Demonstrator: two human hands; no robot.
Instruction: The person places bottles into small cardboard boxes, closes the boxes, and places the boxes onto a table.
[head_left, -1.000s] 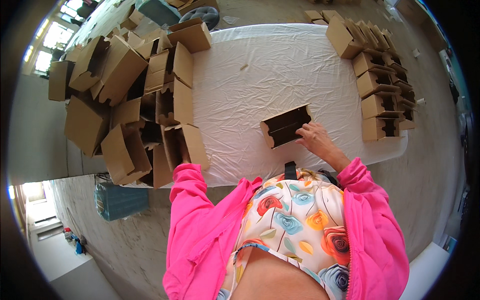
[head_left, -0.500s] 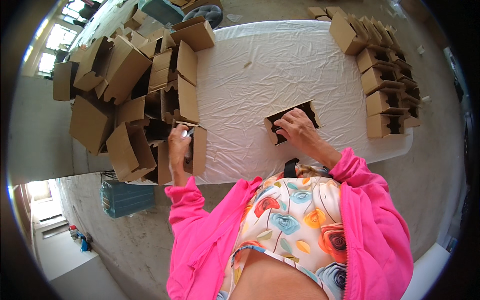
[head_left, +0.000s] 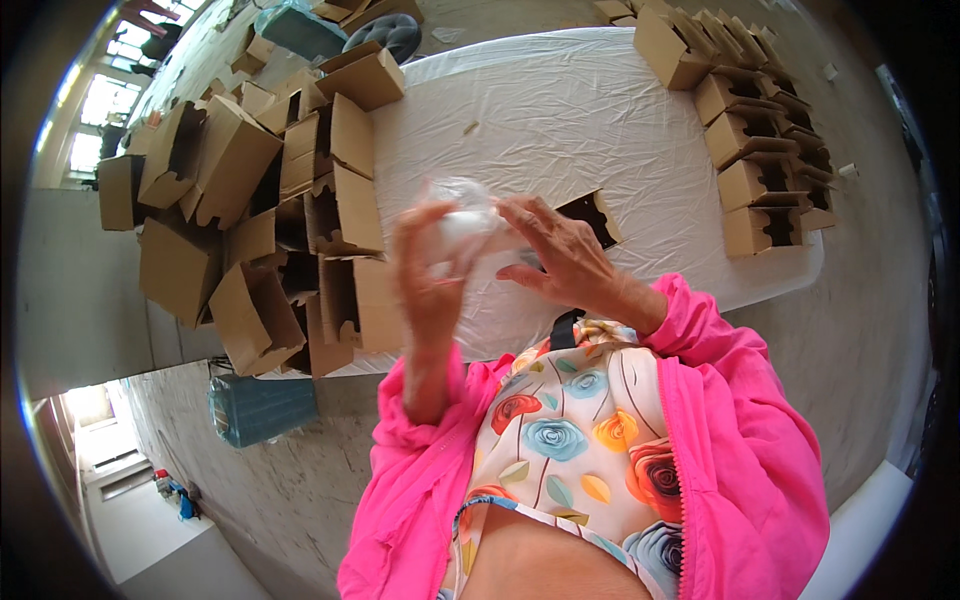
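My left hand [head_left: 428, 270] is raised over the table's near edge and grips a white object in a clear plastic bag [head_left: 462, 218]. My right hand [head_left: 560, 252] touches the bag's right side with spread fingers. Behind my right hand an open brown cardboard box [head_left: 594, 214] lies on the white-covered table [head_left: 560, 110], partly hidden by my fingers. Both sleeves are bright pink.
A heap of open cardboard boxes [head_left: 270, 200] fills the table's left end. Folded boxes stand in rows [head_left: 752, 130] at the right end. A blue crate [head_left: 258, 408] sits on the floor below the table's left corner. Concrete floor surrounds the table.
My left hand left the box heap and rose to the middle with the bagged white object. My right hand came off the open box and met the bag.
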